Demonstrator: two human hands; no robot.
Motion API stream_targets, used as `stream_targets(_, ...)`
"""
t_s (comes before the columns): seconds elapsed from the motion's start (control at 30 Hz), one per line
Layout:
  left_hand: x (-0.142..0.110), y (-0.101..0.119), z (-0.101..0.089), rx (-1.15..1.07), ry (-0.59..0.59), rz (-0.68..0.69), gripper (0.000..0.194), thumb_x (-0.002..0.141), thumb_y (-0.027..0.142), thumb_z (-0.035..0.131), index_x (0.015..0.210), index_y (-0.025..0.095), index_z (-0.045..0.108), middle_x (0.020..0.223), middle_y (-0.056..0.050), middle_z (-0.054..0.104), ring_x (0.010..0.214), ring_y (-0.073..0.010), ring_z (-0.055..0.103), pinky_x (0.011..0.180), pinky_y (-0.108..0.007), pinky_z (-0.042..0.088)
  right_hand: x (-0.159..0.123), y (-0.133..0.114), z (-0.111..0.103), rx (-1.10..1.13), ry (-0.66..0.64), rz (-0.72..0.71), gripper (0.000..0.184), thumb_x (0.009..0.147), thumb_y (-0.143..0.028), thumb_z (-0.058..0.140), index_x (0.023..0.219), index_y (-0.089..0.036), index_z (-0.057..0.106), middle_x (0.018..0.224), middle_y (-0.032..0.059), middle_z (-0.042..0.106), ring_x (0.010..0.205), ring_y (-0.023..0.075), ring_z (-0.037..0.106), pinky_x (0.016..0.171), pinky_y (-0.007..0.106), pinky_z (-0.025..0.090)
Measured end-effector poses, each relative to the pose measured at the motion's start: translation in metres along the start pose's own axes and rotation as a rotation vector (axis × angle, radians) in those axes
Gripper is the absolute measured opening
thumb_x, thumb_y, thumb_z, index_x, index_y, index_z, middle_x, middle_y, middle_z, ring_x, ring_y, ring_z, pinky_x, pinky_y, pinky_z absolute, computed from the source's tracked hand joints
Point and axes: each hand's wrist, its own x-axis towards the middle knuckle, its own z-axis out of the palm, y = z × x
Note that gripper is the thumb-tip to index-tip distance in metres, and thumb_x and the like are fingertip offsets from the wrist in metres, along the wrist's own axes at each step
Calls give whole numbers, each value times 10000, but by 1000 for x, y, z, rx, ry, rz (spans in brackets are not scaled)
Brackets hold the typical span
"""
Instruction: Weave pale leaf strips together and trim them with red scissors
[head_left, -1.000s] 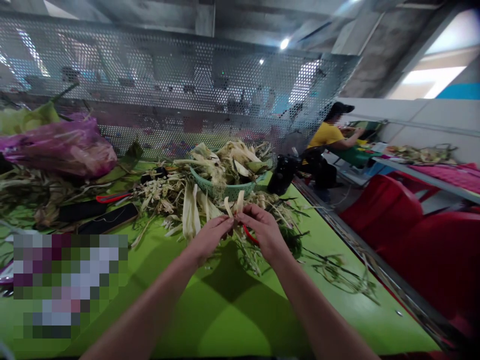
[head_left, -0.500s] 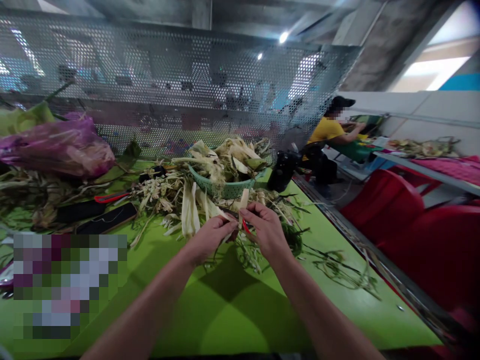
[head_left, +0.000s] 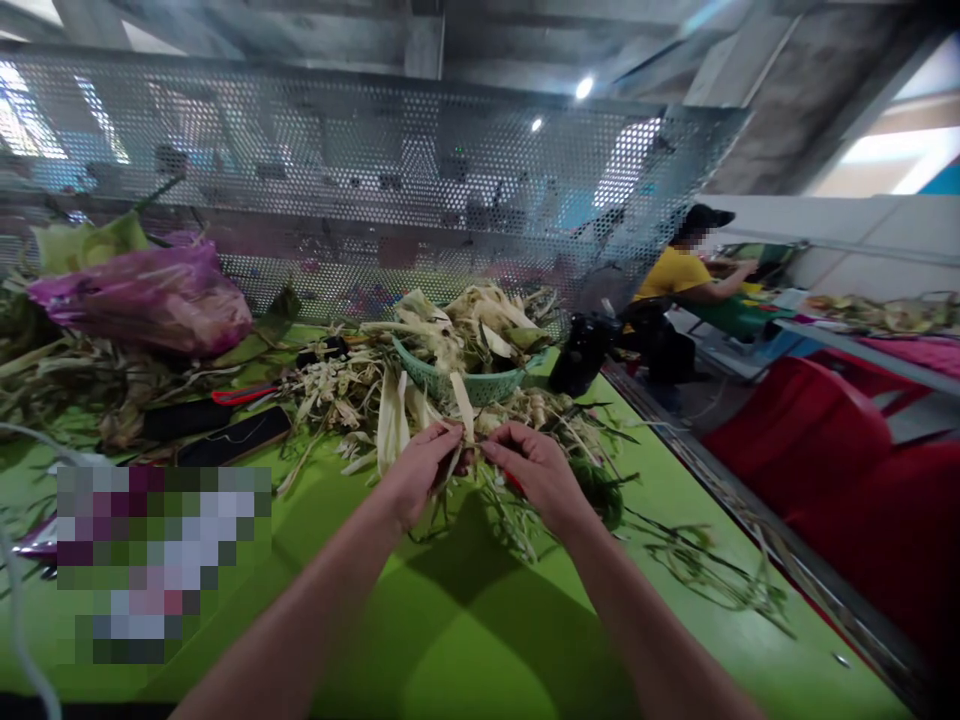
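Above green table [head_left: 442, 630]: 1 pale strip [head_left: 461, 400], long axis upright, top leaning left.
Left hand [head_left: 421, 470]: nearer, pinching its base.
Right hand [head_left: 538, 468]: just beside; cannot tell its grip.

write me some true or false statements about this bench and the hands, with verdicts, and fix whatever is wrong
1. A pale strip sticks up beside the left hand. True.
2. The right hand is far away from the left hand. False: the right hand is close to the left hand.
3. Dry husks are heaped in a green basket. True.
4. A pink plastic bag lies to the right of the basket. False: the pink plastic bag lies to its left.
5. A person in a yellow top is beyond the right side of the green table. True.
6. Red chairs stand left of the table. False: the red chairs are on the right.
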Motion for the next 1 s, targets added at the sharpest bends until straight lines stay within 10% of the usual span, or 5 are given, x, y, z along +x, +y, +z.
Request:
stream_targets(0.33,-2,4,1,-79,39,-6,225,712,294,708,779,152,547,686,29,543,548,-42,474,514,-153,377,3,6,2,-62,84,-74,255,779,-397,623,657,-183,556,562,-22,467,520,115,391,485,242,300)
stream_targets(0.53,2,-1,0,-66,44,24,283,718,343,709,901,172,576,747,0,618,648,-84,548,590,-182,411,0,1,-4,-420,348,-403,245,790,-361,636,960,-196,572,965,55,560,876,199,514,768,313,414)
stream_targets(0.73,2,-7,1,-63,68,84,302,684,292,739,918,171,592,827,-9,634,748,-108,568,708,-221,439,-7,0,12,-505,124,-356,112,835,-295,581,783,-199,554,804,20,580,767,176,537,690,276,399)
stream_targets(1.0,5,-6,-2,110,36,182,299,629,216,765,876,158,607,810,-5,634,781,-119,567,761,-252,426,-11,2,19,-709,166,-367,56,821,-201,541,765,-193,537,739,18,605,675,171,546,618,262,363)
